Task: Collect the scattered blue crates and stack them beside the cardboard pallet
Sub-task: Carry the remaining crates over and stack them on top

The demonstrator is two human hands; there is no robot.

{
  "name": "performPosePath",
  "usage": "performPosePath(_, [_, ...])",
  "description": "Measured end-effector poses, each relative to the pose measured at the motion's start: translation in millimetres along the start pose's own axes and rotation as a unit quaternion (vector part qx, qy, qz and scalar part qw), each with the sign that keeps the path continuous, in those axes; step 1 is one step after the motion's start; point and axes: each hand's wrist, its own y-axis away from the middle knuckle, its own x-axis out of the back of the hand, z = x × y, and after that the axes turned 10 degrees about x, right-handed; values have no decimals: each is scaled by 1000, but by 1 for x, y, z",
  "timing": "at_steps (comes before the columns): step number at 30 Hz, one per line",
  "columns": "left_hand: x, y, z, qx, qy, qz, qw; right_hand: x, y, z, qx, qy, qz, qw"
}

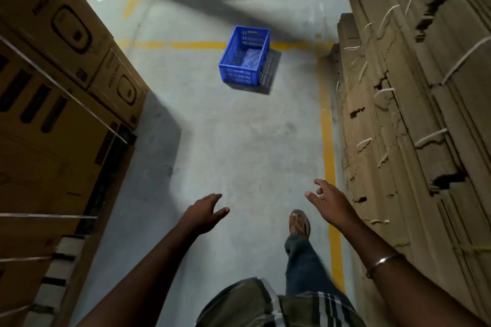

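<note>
Crate: one blue plastic crate (pixel 244 57) sits upright on the floor, well ahead of the person, its walls slotted like a grille; something pale lies inside, too blurred to name.
Crate position: it straddles the cross stripe of yellow floor tape (pixel 328 141), apart from the stacks on either side.
Left hand: the left hand (pixel 203 214) is held out over the floor, fingers loosely spread, holding nothing.
Right hand: the right hand (pixel 328 200) reaches forward too, fingers relaxed and apart, nothing in it (a thin metal bangle (pixel 381 263) rings that wrist).
Cardboard stack: flattened cardboard sheets (pixel 414 114) rise on the right in strapped bundles, edges ragged and torn, bound with pale straps; the top is cut off.
Boxes: printed cardboard cartons (pixel 58 93) are stacked on the left, smooth-faced, with thin strapping; the print is only partly readable.
Floor: grey concrete floor (pixel 225 146), mottled and dull.
Foot: a sandalled foot (pixel 299 223) steps forward; the other is out of sight.
</note>
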Motion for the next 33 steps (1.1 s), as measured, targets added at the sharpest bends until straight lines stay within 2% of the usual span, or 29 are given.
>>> performPosePath(5, [48, -75, 66, 37, 44, -8, 998, 65, -111, 3, 19, 65, -43, 997])
performPosePath(12, [111, -166, 115, 64, 128, 42, 989, 130, -272, -28, 54, 192, -86, 976])
performPosePath(18, [138, -254, 142, 79, 196, 23, 977, 116, -401, -63, 89, 238, -138, 957])
performPosePath(25, [201, -401, 156, 82, 201, -32, 976, 83, -546, -93, 53, 245, -190, 949])
performPosePath(33, [250, -549, 178, 63, 235, 0, 970, 56, -710, -110, 67, 277, -216, 934])
